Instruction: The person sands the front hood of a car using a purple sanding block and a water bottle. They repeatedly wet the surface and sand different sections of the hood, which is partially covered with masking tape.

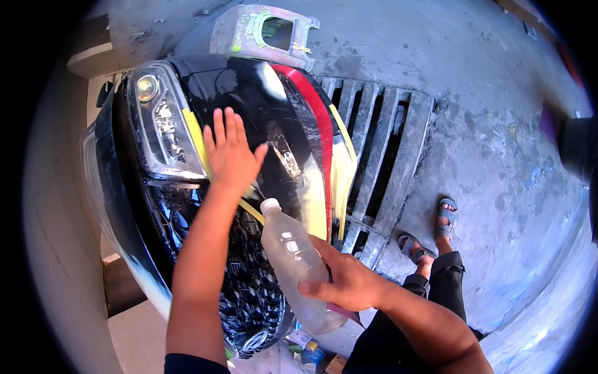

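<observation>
A dark car bumper [212, 84] has a headlight [162, 131], yellow tape [194, 135], a red strip [317, 112], pale yellow patches and a black mesh grille [246, 287]. My left hand [230, 153] is open, fingers a little apart, over the bumper surface beside the taped headlight; whether it touches it is hard to tell. My right hand [342, 277] grips a translucent plastic bottle [289, 249] with a white cap, tilted over the grille and bumper. A dark maroon sheet [350, 315] shows beneath that hand; I cannot tell whether it is held too.
A paint-spotted plastic stool [240, 31] stands behind the bumper. To the right lie a concrete drain grate [398, 159] and stained concrete floor [498, 168], where my sandalled feet [445, 221] stand. Small containers and packets [311, 352] are on the floor below the bumper. A wall [53, 218] runs at the left.
</observation>
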The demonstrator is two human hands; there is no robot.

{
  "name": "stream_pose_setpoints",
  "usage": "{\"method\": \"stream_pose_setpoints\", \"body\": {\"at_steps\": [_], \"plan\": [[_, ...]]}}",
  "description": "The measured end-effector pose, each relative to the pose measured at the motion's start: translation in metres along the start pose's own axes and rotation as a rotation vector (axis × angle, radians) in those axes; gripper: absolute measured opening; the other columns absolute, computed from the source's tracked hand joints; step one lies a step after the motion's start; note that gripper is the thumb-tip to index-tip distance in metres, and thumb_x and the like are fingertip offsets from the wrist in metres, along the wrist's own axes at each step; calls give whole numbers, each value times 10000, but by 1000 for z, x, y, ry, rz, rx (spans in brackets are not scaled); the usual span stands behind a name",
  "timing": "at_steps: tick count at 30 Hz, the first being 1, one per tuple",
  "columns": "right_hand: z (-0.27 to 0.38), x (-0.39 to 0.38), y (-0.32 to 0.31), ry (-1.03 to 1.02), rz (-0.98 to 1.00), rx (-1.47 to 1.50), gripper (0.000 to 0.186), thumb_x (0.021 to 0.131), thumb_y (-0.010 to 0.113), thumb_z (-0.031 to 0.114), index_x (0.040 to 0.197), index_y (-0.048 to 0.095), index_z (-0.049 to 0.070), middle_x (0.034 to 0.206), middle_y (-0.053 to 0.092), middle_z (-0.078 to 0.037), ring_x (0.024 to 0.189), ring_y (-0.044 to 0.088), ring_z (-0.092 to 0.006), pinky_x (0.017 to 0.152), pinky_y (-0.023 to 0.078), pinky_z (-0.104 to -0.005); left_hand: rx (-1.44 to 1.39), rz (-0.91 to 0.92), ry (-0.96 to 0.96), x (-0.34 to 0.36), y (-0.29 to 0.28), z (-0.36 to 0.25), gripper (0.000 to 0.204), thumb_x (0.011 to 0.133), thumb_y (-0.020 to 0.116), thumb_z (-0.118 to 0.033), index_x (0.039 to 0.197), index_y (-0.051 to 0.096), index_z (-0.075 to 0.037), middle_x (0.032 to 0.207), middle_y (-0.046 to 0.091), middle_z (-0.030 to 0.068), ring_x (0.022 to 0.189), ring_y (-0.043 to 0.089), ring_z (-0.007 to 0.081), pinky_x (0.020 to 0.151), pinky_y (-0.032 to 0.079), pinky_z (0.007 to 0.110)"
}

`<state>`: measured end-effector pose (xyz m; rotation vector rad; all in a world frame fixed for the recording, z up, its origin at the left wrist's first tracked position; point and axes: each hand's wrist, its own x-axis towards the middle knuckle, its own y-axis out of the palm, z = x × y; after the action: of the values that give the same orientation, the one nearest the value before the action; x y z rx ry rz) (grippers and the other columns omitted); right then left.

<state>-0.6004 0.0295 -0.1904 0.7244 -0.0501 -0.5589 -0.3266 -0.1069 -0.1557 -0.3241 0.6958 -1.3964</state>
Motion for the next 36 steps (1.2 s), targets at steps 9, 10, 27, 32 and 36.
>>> {"method": "stream_pose_setpoints", "body": {"at_steps": [9,10,27,32,36], "plan": [[-27,-2,-16,25,-53,59,929,851,663,500,1492,254,-32,1236,598,-277,1133,620,-352,985,463,-398,271,282,190,1,-1,-50,960,923,334,-699,1523,237,44,1616,162,218,1516,43,358,1214,-12,490],[-29,-1,-18,31,-45,67,931,848,659,510,1492,258,-31,1234,599,-277,1131,621,-352,983,464,-398,270,296,211,-10,3,-54,961,922,337,-699,1523,238,45,1615,159,223,1515,39,363,1215,-9,487],[-9,6,-66,50,-24,11,970,845,611,586,1491,244,-38,1135,634,-289,1056,649,-370,933,484,-428,67,142,212,106,35,-53,781,964,396,-581,1509,328,-26,1612,224,148,1516,99,309,1214,53,487],[-27,-3,-71,181,17,-67,948,855,598,574,1501,232,-15,1049,663,-279,1018,666,-377,928,485,-429,252,272,561,41,47,-105,839,956,361,-613,1532,264,-11,1614,228,147,1517,104,294,1224,17,467],[-34,-18,-70,311,62,-122,940,860,580,585,1497,235,-14,975,683,-262,981,675,-391,920,486,-438,243,321,606,-27,75,-138,898,931,361,-666,1545,231,-24,1633,164,135,1521,58,305,1225,-16,450]]}}
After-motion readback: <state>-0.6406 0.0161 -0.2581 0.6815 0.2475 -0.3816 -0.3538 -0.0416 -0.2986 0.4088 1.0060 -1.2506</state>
